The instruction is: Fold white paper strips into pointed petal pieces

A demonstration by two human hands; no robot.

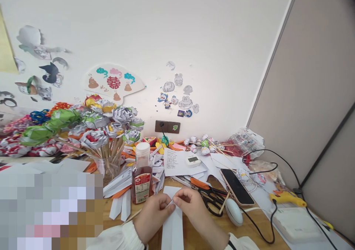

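My left hand and my right hand meet at the front of the table, fingertips almost touching. Both are closed in a pinch on a small bit of folded white paper, mostly covered by the fingers. Beneath them a long white paper strip runs toward me; whether the pinched paper is part of it I cannot tell. A bottle of reddish-brown liquid with a white cap stands just beyond my left hand. Black-handled scissors lie right of my right hand.
Paper flowers on sticks fill a clear container at the left. Folded paper strips are heaped behind the bottle. To the right lie a phone, a white mouse-shaped object, a yellow glue gun and cables. A white timer rests on papers.
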